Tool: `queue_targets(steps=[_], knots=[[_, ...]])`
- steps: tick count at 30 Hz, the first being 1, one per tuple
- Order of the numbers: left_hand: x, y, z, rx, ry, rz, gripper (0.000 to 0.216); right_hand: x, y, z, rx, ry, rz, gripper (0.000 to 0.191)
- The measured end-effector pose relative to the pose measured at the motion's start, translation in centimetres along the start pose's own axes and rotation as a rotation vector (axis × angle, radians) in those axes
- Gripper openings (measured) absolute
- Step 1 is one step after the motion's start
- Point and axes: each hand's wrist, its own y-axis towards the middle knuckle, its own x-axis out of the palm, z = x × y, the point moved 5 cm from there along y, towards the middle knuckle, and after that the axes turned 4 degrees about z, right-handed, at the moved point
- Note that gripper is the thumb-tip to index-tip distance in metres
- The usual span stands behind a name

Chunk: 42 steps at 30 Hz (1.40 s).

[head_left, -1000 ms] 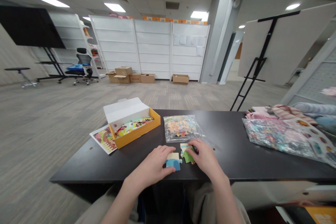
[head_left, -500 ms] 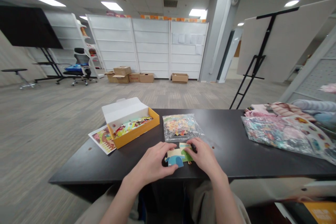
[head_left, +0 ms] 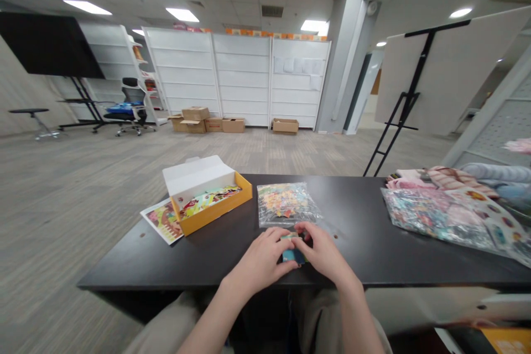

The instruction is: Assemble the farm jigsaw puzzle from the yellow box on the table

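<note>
Near the front edge of the black table, my left hand point(head_left: 267, 254) curls around a puzzle piece point(head_left: 293, 256) with blue on it, thumb at its lower edge and fingers over its top. Close against it on the right, my right hand point(head_left: 323, 250) has its fingers bent over a greenish puzzle piece that is mostly hidden beneath them. The two hands nearly touch, so the join between the pieces cannot be made out. Just beyond the hands lies a clear plastic bag point(head_left: 286, 202) full of colourful puzzle pieces.
To the left stands an open yellow box point(head_left: 219, 211) with printed pieces inside, partly over a picture sheet point(head_left: 164, 221). Plastic-wrapped packs point(head_left: 440, 210) and folded fabric point(head_left: 460, 180) lie on the right of the black table point(head_left: 360, 260). Beyond are cardboard boxes point(head_left: 197, 120).
My left hand has moved right with the blue puzzle piece, closing in on my right hand. The pieces are now more covered by fingers. The view has tilted slightly.
</note>
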Motion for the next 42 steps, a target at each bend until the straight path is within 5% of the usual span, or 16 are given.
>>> queue_targets(steps=[6, 15, 21, 28, 37, 42], knots=[[0.3, -0.2, -0.6, -0.042, -0.101, -0.010, 0.046, 0.1, 0.0, 0.2, 0.032, 0.276, -0.056, 0.018], [-1.2, -0.2, -0.2, -0.048, -0.115, 0.062, 0.028, -0.2, -1.2, -0.8, 0.109, 0.594, -0.333, 0.022], [-2.7, 0.0, -0.9, -0.056, 0.217, 0.287, 0.019, -2.0, -0.4, 0.8, 0.160, 0.512, -0.049, 0.036], [-0.9, 0.7, -3.1, -0.228, 0.311, 0.227, 0.050, -1.4, 0.1, 0.9, 0.298, 0.596, -0.013, 0.046], [-0.9, 1.6, -2.3, -0.170, 0.185, 0.336, 0.068, 2.4, 5.7, -1.7, 0.216, 0.855, 0.102, 0.058], [-1.2, 1.4, -2.6, -0.193, 0.299, 0.266, 0.073, -0.1, 3.7, 0.1, 0.143, 0.553, 0.285, 0.056]])
